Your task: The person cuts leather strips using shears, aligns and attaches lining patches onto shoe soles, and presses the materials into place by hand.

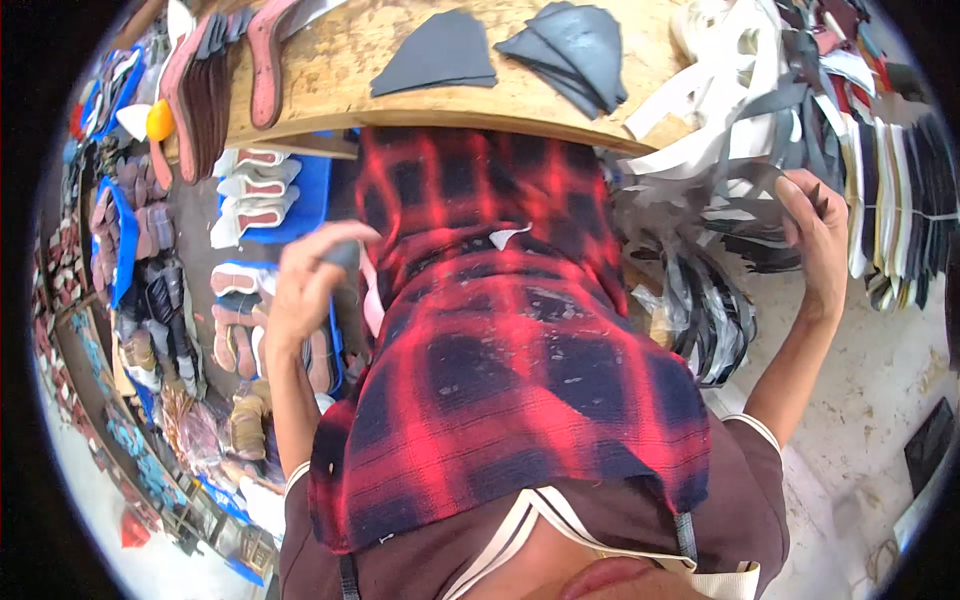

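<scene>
My left hand (308,280) is raised left of my lap, its fingers curled around a pink and grey shoe piece (372,298). The grey part shows behind the fingers, and the pink part hangs down next to the apron. Out to the right, my right hand (822,228) has thumb and fingers pinched on a thin dark strip (740,195). The strip is smeared by motion, so where it ends is hard to see. Below it hangs a bundle of black and clear strips (705,310).
A wooden table (340,75) spans the front. It carries stacked dark grey pieces (436,55), a second grey stack (570,58), curved pink pieces (266,65) and white strips (735,60). Blue trays (310,205) of shoe parts stand left. Hanging bands (900,200) are right. A plaid apron (520,380) covers my lap.
</scene>
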Demonstrator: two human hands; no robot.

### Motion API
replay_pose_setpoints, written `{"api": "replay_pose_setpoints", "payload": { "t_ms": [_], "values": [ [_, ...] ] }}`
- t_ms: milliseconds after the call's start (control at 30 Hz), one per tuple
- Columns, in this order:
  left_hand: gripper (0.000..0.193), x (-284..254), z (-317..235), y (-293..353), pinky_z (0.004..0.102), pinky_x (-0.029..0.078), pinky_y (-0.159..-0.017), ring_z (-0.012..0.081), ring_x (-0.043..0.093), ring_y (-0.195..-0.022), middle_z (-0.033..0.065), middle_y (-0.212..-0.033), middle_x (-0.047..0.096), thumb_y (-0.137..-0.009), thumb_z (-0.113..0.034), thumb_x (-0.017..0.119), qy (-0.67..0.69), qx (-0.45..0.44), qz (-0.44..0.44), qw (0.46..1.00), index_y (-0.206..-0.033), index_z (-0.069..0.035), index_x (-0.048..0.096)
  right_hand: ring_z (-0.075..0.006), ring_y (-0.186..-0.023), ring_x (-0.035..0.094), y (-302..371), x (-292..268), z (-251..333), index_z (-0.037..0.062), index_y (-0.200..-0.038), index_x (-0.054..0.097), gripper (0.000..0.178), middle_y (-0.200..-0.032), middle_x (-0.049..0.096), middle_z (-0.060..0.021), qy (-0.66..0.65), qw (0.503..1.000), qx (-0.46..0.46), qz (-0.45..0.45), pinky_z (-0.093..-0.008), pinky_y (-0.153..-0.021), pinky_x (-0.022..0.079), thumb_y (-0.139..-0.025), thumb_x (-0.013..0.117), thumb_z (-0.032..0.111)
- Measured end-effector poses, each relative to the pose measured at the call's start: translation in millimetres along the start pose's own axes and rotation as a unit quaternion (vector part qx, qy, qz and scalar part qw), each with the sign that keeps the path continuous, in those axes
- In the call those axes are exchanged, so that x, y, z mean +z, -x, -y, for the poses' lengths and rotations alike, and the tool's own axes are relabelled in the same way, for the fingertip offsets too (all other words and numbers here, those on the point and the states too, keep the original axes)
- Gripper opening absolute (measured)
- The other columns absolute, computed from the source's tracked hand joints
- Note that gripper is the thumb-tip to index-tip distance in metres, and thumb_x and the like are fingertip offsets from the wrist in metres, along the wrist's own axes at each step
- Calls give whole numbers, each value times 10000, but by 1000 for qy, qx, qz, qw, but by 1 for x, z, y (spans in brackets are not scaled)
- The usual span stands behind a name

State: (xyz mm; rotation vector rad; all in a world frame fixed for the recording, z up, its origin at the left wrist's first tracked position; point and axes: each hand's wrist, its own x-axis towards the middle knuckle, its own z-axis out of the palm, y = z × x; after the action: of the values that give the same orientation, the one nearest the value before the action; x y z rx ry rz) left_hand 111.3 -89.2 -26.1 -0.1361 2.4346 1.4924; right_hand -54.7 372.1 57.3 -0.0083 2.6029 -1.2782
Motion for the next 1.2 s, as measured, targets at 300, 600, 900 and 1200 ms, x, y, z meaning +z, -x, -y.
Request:
{"api": "replay_pose_setpoints", "payload": {
  "t_ms": [300,600,900,1200],
  "values": [
    [414,113,-48,-103,441,458,-850,358,557,-994,155,-1074,594,-805,-126,621,-288,262,194,900,-1201,-40,536,-3,-364,360,-14,18,61,-9,-1081,655,297,-485,513,28,-162,984,-70,9,-167,-370,181,-923,582,232],
    [592,97,-155,-123,412,345,-1036,243,481,-1165,103,-1266,485,-942,-492,482,701,59,225,674,-1333,-65,364,-104,-588,640,24,30,64,3,-1158,625,353,-705,672,-64,-105,919,-232,301,-236,-560,495,-807,637,-26],
    [224,-85,-81,-71,260,285,-535,72,272,-509,-39,-590,296,-1003,-155,401,804,259,-61,532,-795,-89,452,-54,-755,550,-57,-189,-16,5,-997,681,239,-802,606,16,207,972,-53,-96,-201,-675,427,-898,594,203],
    [307,126,-120,-133,213,231,-456,41,288,-524,-55,-645,328,-998,-298,462,466,64,-36,882,-1175,-50,499,-147,-838,616,-134,-101,9,69,-1113,648,252,-981,657,-82,137,961,-227,-83,-270,-787,459,-931,524,192]
  ]
}}
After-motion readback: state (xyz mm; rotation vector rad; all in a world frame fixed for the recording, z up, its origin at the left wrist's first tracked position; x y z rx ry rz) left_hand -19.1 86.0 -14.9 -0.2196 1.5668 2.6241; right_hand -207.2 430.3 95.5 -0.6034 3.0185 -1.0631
